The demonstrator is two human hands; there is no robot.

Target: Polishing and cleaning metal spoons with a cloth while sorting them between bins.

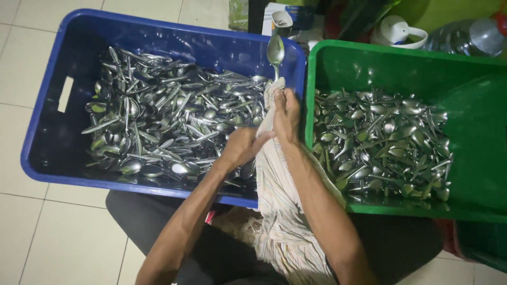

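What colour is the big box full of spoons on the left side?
The left crate is blue, clearest in the head view.

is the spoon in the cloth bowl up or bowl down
Bowl up. The spoon stands upright, its bowl above the striped cloth and its handle wrapped in the cloth, gripped by the right hand.

The floor (pixel 31 105) is of pale square tiles with thin grey joints; the light is soft and even, with little shadow; at the top edge stands a white jug (pixel 397 30) beside a clear plastic bottle (pixel 465 36); behind them a yellow-green surface (pixel 449 10) fills the corner.
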